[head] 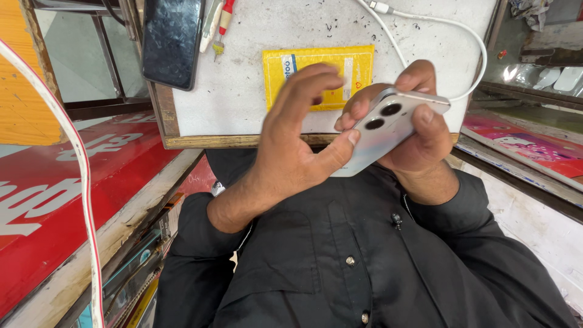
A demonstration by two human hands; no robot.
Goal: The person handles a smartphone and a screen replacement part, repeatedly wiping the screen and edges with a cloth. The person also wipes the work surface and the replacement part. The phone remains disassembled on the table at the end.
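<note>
Count: two phones, two hands, one yellow packet, one white cable, one small red-handled tool.

The silver phone [388, 130] is held back side up above the person's lap, just in front of the edge of the white bench [243, 91]. Two round camera lenses show on its back (side by side, near the upper end). Its long axis runs diagonally, from lower left to upper right in the view, with the lens end toward the upper right.

Right hand [419, 127]: closed around the silver phone, thumb on the near edge, fingers wrapped over the far edge.

Left hand [297, 143]: fingers spread and curled, holding nothing; thumb tip touches the silver phone's lower corner.

On the bench: yellow packet [316, 73] behind the hands, black phone [172, 39] at far left, red-handled tool [221, 24] beside it, white cable [443, 36] looping at right.
</note>
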